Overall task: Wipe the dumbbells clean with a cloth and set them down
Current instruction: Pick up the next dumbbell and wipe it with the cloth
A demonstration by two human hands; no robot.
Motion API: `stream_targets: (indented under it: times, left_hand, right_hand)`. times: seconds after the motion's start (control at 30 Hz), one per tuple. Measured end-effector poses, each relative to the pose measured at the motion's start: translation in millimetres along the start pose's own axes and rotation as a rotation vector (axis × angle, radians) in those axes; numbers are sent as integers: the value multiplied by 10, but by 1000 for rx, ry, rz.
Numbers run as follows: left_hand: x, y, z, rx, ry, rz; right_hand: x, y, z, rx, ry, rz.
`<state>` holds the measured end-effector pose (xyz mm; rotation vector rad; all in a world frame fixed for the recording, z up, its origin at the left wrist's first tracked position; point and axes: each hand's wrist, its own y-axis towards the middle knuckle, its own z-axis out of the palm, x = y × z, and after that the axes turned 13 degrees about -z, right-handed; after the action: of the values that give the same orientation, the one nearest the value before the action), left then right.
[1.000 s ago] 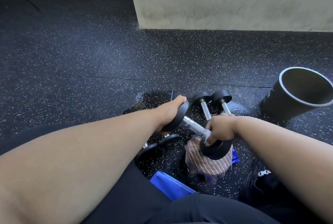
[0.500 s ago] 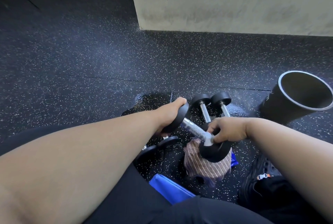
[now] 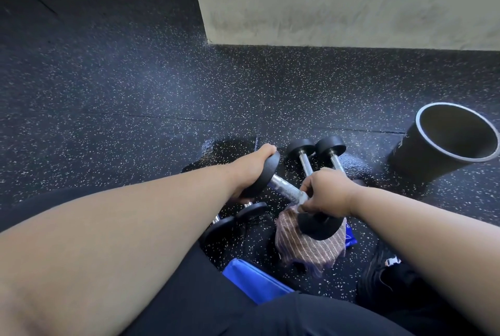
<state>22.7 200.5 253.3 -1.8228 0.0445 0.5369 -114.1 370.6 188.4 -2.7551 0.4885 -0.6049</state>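
I hold a black-headed dumbbell with a chrome handle (image 3: 286, 190) tilted above the floor. My left hand (image 3: 251, 165) grips its far upper head. My right hand (image 3: 327, 192) is closed round the handle's lower end, just above the near head, pressing a brown striped cloth (image 3: 305, 246) there. The cloth hangs under and behind that head. Two more dumbbells (image 3: 300, 147) (image 3: 330, 146) lie side by side on the floor just beyond my hands. Another pair (image 3: 250, 211) lies under my left forearm, partly hidden.
A black open cylinder (image 3: 422, 162) lies tilted on the speckled rubber floor at the right. A pale pillar (image 3: 324, 11) stands behind. A blue object (image 3: 251, 279) is near my knees, and a black shoe or bag (image 3: 384, 276) is at the lower right. A wet patch (image 3: 230, 149) darkens the floor.
My right hand shifted slightly right and then back left at the handle's lower end with the cloth. My left hand kept its hold on the upper head.
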Motion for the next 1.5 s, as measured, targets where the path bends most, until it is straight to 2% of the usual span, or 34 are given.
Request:
stream_targets:
  times: [0.1, 0.3, 0.53, 0.87, 1.07, 1.23, 1.37, 1.5]
  left_hand:
    - [0, 14, -4, 2, 7, 5]
    - [-27, -28, 19, -11, 26, 36]
    - [-29, -60, 23, -10, 24, 18]
    - [2, -82, 16, 5, 37, 60]
    - [9, -73, 18, -4, 26, 82]
    - [15, -44, 8, 2, 51, 49]
    - [5, -19, 22, -3, 49, 43]
    - [3, -17, 32, -24, 35, 52]
  right_hand:
    - [32, 2, 13, -19, 58, 23]
    - [24, -20, -104, 61, 185, 47]
    - [267, 56, 192, -73, -284, 96]
    - [283, 53, 248, 62, -417, 158]
    - [189, 92, 56, 181, -284, 53]
    - [116, 52, 13, 160, -2, -75]
    - [118, 86, -18, 211, 236, -95]
    - [191, 129, -118, 228, 528, -2]
